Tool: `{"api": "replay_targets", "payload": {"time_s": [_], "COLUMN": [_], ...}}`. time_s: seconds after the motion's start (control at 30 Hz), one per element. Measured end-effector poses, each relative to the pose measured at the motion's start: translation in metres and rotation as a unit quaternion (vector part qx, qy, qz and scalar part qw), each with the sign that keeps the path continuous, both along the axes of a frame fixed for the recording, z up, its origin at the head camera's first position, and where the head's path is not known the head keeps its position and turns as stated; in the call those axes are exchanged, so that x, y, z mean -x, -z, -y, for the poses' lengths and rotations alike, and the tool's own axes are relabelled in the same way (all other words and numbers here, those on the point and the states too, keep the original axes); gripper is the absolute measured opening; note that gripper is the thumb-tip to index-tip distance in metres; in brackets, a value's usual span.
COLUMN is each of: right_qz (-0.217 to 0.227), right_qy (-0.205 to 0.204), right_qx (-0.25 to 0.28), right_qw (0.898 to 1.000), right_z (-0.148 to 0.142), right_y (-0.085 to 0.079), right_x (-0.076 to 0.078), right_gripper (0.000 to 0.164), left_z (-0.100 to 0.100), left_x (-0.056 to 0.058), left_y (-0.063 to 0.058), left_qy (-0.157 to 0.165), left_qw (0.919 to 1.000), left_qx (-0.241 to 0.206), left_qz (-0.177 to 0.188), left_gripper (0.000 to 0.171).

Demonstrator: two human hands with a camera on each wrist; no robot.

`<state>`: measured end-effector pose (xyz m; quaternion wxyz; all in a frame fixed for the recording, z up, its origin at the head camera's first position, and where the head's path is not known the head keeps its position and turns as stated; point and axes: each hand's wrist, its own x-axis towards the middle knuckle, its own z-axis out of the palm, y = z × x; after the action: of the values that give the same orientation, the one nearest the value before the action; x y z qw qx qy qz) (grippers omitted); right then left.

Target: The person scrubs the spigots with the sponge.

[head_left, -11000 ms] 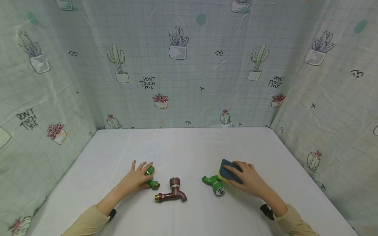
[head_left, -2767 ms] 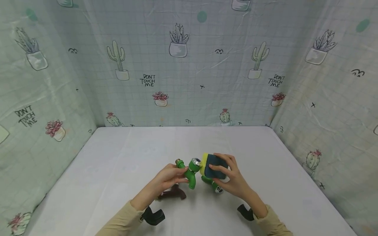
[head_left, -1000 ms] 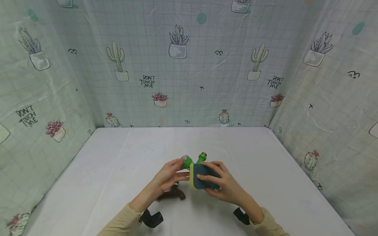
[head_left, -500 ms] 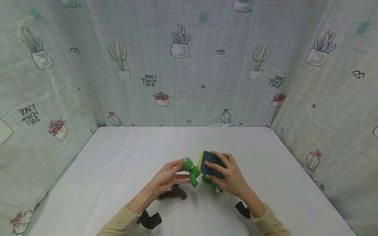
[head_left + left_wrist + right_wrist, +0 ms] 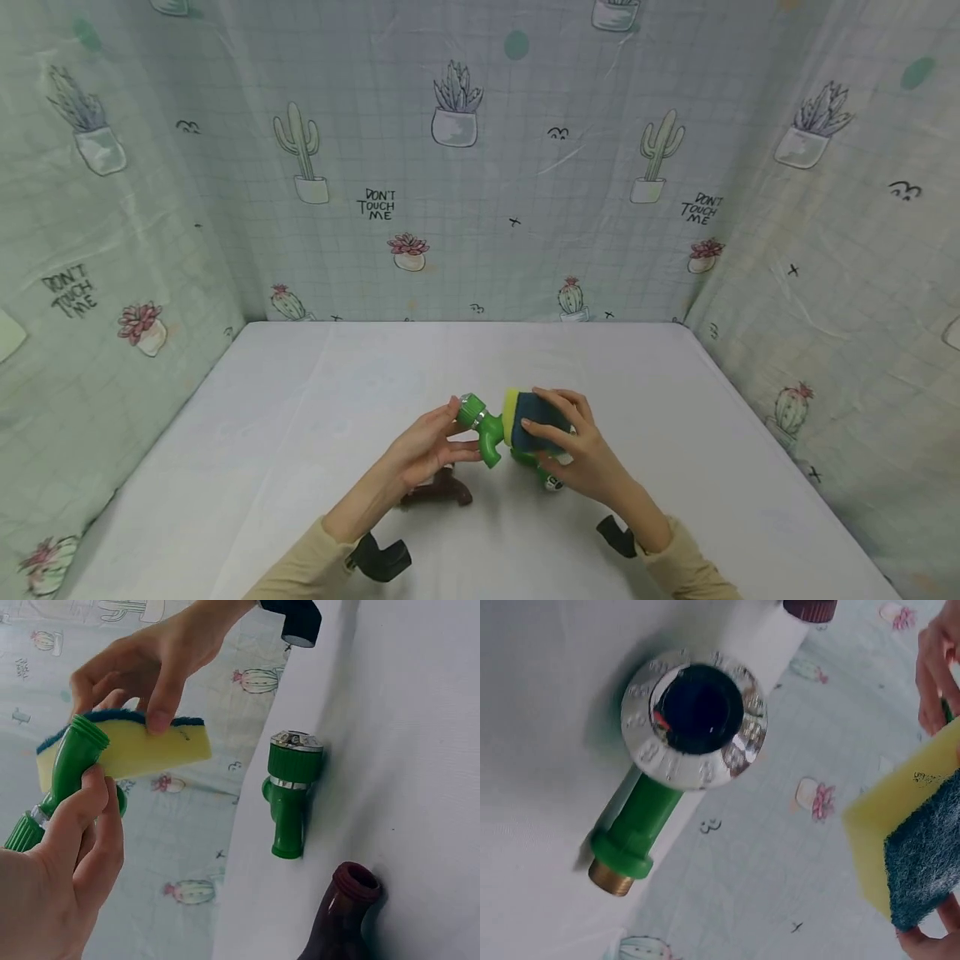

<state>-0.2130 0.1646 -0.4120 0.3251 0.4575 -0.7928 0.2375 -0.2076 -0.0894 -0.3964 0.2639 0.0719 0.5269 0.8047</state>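
My left hand (image 5: 429, 450) holds a green tap (image 5: 489, 435) above the table, its spout pointing down in the head view. In my right hand (image 5: 588, 457) is a sponge (image 5: 540, 422), yellow with a dark blue scouring layer. The sponge's yellow face lies against the tap's right side, hiding its threaded end. In the left wrist view, fingers curl round the tap near its spout (image 5: 79, 750), and the sponge (image 5: 161, 754) is behind it. A second green tap (image 5: 289, 806) with a silver cap lies on the table below the sponge.
A brown tap (image 5: 442, 490) lies on the white table (image 5: 300, 400), partly covered by my left hand. Black wrist-worn pieces (image 5: 382, 560) hang under both forearms. Printed cloth (image 5: 480, 183) with cactus drawings encloses the back and sides.
Since the oldest frame, my left hand has lifted its green tap and brought it to the middle; the sponge has come to it. Lately the sponge moved from covering the tap to its right side.
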Motion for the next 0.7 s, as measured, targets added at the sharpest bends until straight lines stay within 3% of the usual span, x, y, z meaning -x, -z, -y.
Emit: {"api": "replay_targets", "payload": {"time_s": [0.1,0.27,0.33,0.47,0.7], "right_qz": [-0.027,-0.089,-0.111,-0.137,-0.159], "right_qy": [-0.010,0.000,0.005,0.019,0.013], "right_qx": [-0.031,-0.074,-0.090,-0.102,-0.096], "right_qw": [0.999,0.993,0.990,0.985,0.983], "right_z": [0.004,0.004,0.001,-0.007,-0.009], "right_y": [-0.002,-0.005,-0.006,-0.006,-0.004], "right_x": [-0.005,-0.004,-0.001,0.006,0.009], "right_gripper": [0.035,0.058,0.052,0.024,0.031], "left_z": [0.002,0.004,0.004,0.006,0.007], "left_x": [0.001,0.001,0.001,0.000,-0.003], "left_y": [-0.001,-0.001,0.000,0.001,-0.003], "left_qy": [-0.001,0.001,0.007,0.021,0.026], "left_qw": [1.0000,0.9999,0.9998,0.9995,0.9983], "left_qx": [0.004,0.005,0.006,0.007,-0.011], "left_qz": [0.002,0.016,0.019,0.022,0.051], "left_gripper": [0.064,0.067,0.067,0.066,0.063]}}
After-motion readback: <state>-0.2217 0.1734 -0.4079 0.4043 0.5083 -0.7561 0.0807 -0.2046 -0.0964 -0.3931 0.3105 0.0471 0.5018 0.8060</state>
